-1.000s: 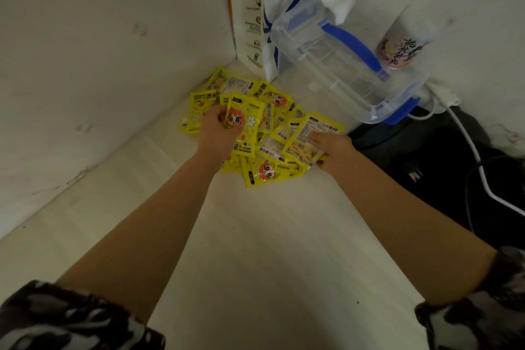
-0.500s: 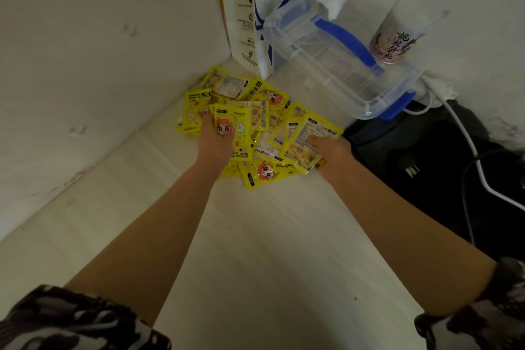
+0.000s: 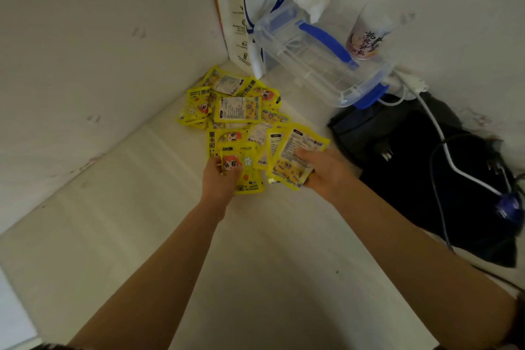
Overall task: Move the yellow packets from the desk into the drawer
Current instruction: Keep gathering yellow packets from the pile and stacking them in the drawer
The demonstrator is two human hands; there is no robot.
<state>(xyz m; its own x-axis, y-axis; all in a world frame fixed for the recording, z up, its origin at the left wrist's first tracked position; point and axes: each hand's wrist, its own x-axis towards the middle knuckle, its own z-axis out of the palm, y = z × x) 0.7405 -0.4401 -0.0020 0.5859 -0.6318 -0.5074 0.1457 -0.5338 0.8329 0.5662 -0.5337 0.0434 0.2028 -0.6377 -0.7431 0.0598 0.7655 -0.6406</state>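
Note:
Several yellow packets lie in a loose pile on the pale desk, near the corner where two white walls meet. My left hand is closed on a yellow packet with a cartoon face at the pile's near edge. My right hand grips a small stack of yellow packets at the pile's right side, thumb on top. No drawer is in view.
A white paper coffee bag stands in the corner. Beside it sits a clear plastic box with blue clips, tissue in it, and a printed cup. A black bag with a white cable lies at the right.
Both hands have drawn back toward me from the pile, each bringing its packets along. The rest of the pile stays near the corner.

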